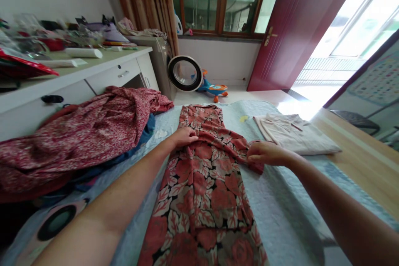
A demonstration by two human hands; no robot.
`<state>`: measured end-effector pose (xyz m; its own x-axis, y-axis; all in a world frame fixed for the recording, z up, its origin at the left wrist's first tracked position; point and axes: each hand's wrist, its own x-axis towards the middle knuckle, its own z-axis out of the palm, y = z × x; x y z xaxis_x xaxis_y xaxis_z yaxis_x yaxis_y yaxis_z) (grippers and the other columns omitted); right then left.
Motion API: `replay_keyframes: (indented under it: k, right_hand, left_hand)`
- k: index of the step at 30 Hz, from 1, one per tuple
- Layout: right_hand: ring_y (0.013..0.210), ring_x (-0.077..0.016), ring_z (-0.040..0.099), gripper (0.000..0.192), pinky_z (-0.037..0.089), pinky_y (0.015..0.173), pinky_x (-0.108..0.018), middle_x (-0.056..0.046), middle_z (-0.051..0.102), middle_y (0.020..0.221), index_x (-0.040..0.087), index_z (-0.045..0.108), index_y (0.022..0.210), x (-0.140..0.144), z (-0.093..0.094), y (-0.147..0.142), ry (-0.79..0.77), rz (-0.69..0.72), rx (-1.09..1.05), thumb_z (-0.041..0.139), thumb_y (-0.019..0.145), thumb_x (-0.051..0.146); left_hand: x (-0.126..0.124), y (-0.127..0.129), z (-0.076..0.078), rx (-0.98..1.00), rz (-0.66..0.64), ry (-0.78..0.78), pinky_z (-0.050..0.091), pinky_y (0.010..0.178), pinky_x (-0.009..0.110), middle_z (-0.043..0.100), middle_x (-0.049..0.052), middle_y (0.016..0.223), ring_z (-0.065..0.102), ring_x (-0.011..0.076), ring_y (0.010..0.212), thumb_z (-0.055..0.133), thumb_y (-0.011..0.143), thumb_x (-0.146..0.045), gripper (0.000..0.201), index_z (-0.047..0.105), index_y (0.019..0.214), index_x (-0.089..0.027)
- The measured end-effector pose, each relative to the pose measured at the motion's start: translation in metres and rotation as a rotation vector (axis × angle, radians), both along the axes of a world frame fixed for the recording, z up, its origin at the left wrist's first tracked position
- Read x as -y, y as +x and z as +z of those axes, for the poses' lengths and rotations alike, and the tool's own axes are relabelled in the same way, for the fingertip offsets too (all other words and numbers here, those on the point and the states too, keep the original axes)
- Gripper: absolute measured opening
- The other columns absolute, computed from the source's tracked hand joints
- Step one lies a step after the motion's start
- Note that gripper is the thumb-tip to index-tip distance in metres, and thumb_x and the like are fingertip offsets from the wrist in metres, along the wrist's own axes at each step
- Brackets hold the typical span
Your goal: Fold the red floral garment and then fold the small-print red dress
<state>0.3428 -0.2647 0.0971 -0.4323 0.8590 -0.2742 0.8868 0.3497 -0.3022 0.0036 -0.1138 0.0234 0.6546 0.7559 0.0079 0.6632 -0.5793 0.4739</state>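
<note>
The floral garment [215, 166] is matt cloth, thin and lightly creased; the heap [106, 129] is crumpled matt cloth. The blanket [280, 203] looks quilted, dull and slightly rough. The door [299, 20] is smooth with a soft sheen, its handle [269, 36] shiny metal. The toy [213, 88] is smooth plastic, the floor [352, 133] wood-grained and glossy.

A red garment [215, 178] patterned with large flowers and pale leaves on black is lying lengthwise down the centre of the frame, running off the bottom edge. Its folded layers are overlapping in the lower centre, while a creased sleeve [233, 142] is stretching out toward centre right.
</note>
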Motion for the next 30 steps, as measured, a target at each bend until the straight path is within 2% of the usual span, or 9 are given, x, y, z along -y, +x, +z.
replay_keyframes:
  k: [5, 9, 13, 16, 19, 23, 25, 27, 30]
  right_hand:
    - [0.081, -0.0186, 0.063, 0.032, 0.041, 0.072, -0.027, -0.008, 0.073, 0.089, 0.015, 0.075, 0.092, -0.035, -0.009, 0.004, 0.138, -0.302, 0.211, 0.044, 0.088, 0.020]
    - [0.099, -0.0285, 0.062, 0.030, 0.042, 0.082, -0.034, -0.017, 0.069, 0.106, 0.011, 0.073, 0.100, -0.042, -0.025, -0.002, 0.131, -0.300, 0.420, 0.050, 0.088, 0.026]
    - [0.107, -0.0326, 0.057, 0.024, 0.041, 0.084, -0.038, -0.018, 0.064, 0.111, 0.013, 0.071, 0.096, -0.033, -0.036, -0.005, 0.193, -0.277, 0.425, 0.054, 0.082, 0.025]
    - [0.093, -0.0258, 0.059, 0.013, 0.041, 0.078, -0.034, -0.013, 0.066, 0.094, 0.015, 0.066, 0.082, -0.031, -0.035, 0.001, 0.227, -0.283, 0.308, 0.055, 0.077, 0.019]
    - [0.070, -0.0171, 0.056, 0.007, 0.040, 0.063, -0.027, -0.003, 0.061, 0.072, 0.018, 0.059, 0.078, -0.032, -0.027, 0.013, 0.188, -0.427, -0.005, 0.058, 0.073, 0.023]
    - [0.069, -0.0154, 0.060, 0.035, 0.046, 0.058, -0.025, -0.003, 0.066, 0.082, 0.019, 0.056, 0.099, -0.032, -0.006, 0.032, 0.013, -0.602, -0.693, 0.068, 0.070, 0.035]
    - [0.073, -0.0170, 0.063, 0.049, 0.051, 0.062, -0.028, -0.004, 0.067, 0.092, 0.022, 0.054, 0.108, -0.032, 0.003, 0.043, -0.004, -0.671, -0.902, 0.073, 0.066, 0.037]
    - [0.076, -0.0186, 0.064, 0.051, 0.053, 0.065, -0.031, -0.005, 0.067, 0.095, 0.023, 0.055, 0.112, -0.035, 0.006, 0.055, 0.054, -0.718, -0.916, 0.073, 0.066, 0.037]
    - [0.083, -0.0228, 0.063, 0.042, 0.052, 0.072, -0.035, -0.010, 0.066, 0.094, 0.018, 0.060, 0.110, -0.039, -0.003, 0.065, 0.326, -0.780, -0.544, 0.067, 0.071, 0.031]
  left_hand:
    - [-0.026, 0.007, 0.006, 0.129, 0.243, 0.155, 0.047, 0.075, 0.026, 0.070, 0.003, 0.081, 0.062, 0.0175, 0.078, 0.041, 0.089, -0.033, 0.034, 0.069, 0.081, -0.017]
    - [-0.051, 0.007, -0.003, 0.116, 0.369, 0.206, 0.048, 0.089, 0.030, 0.070, 0.009, 0.104, 0.064, 0.0210, 0.096, 0.037, 0.087, -0.017, 0.034, 0.068, 0.100, -0.015]
    - [-0.072, 0.010, -0.017, 0.063, 0.369, 0.227, 0.042, 0.103, 0.032, 0.064, 0.013, 0.125, 0.059, 0.0223, 0.118, 0.042, 0.084, -0.011, 0.038, 0.064, 0.115, -0.013]
    - [-0.083, 0.014, -0.026, 0.031, 0.333, 0.237, 0.032, 0.115, 0.035, 0.054, 0.015, 0.141, 0.046, 0.0237, 0.134, 0.050, 0.084, -0.014, 0.043, 0.058, 0.126, -0.012]
    - [-0.088, 0.017, -0.035, 0.002, 0.328, 0.228, 0.026, 0.118, 0.043, 0.047, 0.016, 0.149, 0.039, 0.0277, 0.141, 0.054, 0.087, -0.028, 0.048, 0.053, 0.133, -0.013]
    - [-0.085, 0.017, -0.044, -0.085, 0.364, 0.181, 0.021, 0.118, 0.052, 0.037, 0.017, 0.156, 0.030, 0.0314, 0.146, 0.043, 0.095, -0.048, 0.055, 0.048, 0.140, -0.017]
    - [-0.083, 0.017, -0.046, -0.142, 0.367, 0.155, 0.018, 0.119, 0.052, 0.031, 0.015, 0.159, 0.025, 0.0300, 0.148, 0.036, 0.097, -0.053, 0.059, 0.044, 0.145, -0.019]
    - [-0.081, 0.016, -0.047, -0.165, 0.366, 0.135, 0.017, 0.119, 0.051, 0.028, 0.014, 0.160, 0.023, 0.0291, 0.149, 0.033, 0.098, -0.054, 0.061, 0.040, 0.147, -0.020]
    - [-0.079, 0.017, -0.044, -0.113, 0.364, 0.162, 0.019, 0.119, 0.049, 0.031, 0.015, 0.159, 0.026, 0.0294, 0.147, 0.038, 0.097, -0.052, 0.060, 0.041, 0.146, -0.018]
